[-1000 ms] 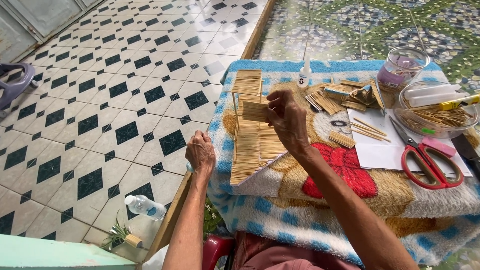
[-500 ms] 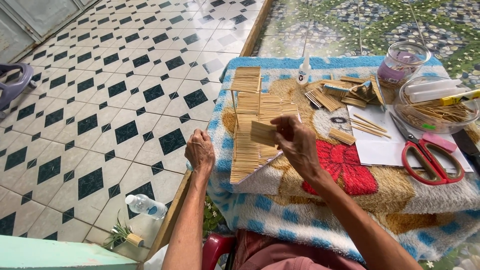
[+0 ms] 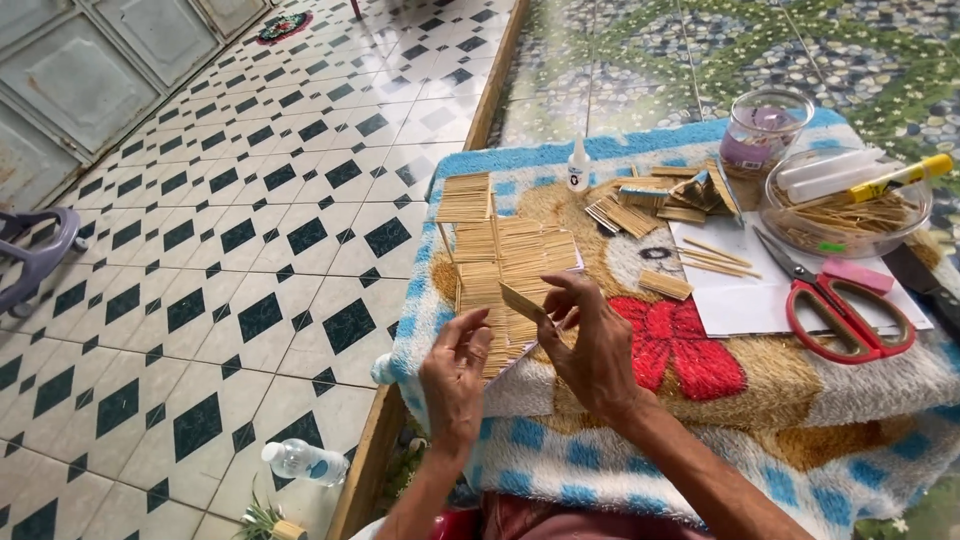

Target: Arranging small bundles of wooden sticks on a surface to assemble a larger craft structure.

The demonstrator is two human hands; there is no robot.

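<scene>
My right hand (image 3: 590, 345) pinches a small flat panel of glued wooden sticks (image 3: 525, 302) above the near left part of the towel-covered table (image 3: 860, 400). My left hand (image 3: 455, 375) is raised beside it, fingers curled and apart, fingertips close to the panel's lower end; I cannot tell whether they touch it. Under both hands lie several similar stick panels (image 3: 500, 250) laid side by side on a white sheet. One more panel (image 3: 465, 198) rests at the table's far left corner.
A small white glue bottle (image 3: 578, 165) stands at the back. Loose stick pieces (image 3: 650, 205), white paper (image 3: 760, 290), red scissors (image 3: 840, 310), a pink eraser (image 3: 855, 275), a clear jar (image 3: 765, 130) and a clear bowl of sticks (image 3: 845, 205) sit to the right. A plastic bottle (image 3: 300, 460) lies on the tiled floor.
My right hand has brought the small stick panel from the middle of the table toward me. My left hand has risen from the table's edge and come up next to it.
</scene>
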